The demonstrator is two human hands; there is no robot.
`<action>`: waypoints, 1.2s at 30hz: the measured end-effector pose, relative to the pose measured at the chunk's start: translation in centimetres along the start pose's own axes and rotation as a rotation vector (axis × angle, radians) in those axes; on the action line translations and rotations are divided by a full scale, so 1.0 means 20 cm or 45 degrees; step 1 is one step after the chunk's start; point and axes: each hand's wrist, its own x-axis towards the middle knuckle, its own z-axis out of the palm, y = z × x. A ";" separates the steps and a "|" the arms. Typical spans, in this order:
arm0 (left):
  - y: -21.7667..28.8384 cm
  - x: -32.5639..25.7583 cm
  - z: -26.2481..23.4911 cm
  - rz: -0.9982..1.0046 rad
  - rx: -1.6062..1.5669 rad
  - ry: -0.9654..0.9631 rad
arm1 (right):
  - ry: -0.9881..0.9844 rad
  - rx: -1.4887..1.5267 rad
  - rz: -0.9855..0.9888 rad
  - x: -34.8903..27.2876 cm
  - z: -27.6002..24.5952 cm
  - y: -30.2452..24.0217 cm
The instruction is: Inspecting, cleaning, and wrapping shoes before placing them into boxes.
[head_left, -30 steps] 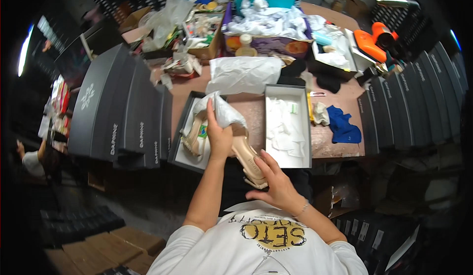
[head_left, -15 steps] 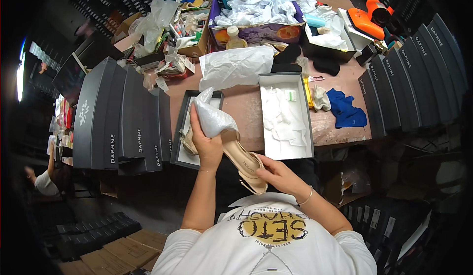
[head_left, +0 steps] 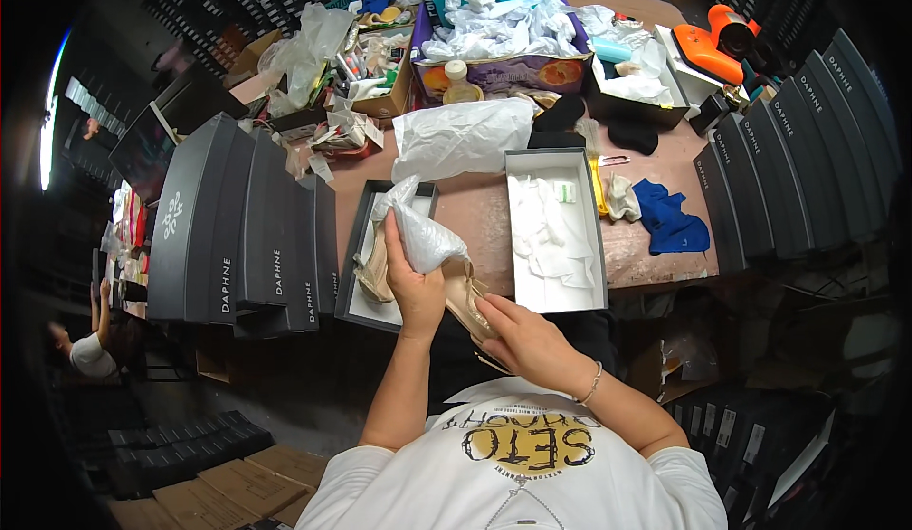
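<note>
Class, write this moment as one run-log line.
left hand: shoe, wrap; right hand: same shoe; left box: second shoe; right box: paper

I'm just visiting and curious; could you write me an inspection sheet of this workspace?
Surface: pinkish tabletop, visible between two open boxes.
Things in hand: beige shoe with whitish wrapping at its far end; second shoe in the left box; white paper in the right box.
Clutter: blue cloth, orange tool, purple box heaped with paper.
Hands: left hand grips the wrapped end; right hand touches the near end.
Cables: nothing seen.
Surroundings: dark boxes on both sides; another person at far left.
</note>
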 end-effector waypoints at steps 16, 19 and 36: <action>-0.04 -0.05 0.64 0.459 0.593 -1.561 | 0.699 1.072 0.351 -0.49 -0.48 0.41; -0.32 -0.17 0.86 0.494 0.863 -1.527 | 0.765 0.926 0.312 -0.54 -0.47 0.41; 0.24 0.66 0.28 0.065 -0.293 -0.803 | 0.616 1.495 0.005 -0.47 -0.50 0.21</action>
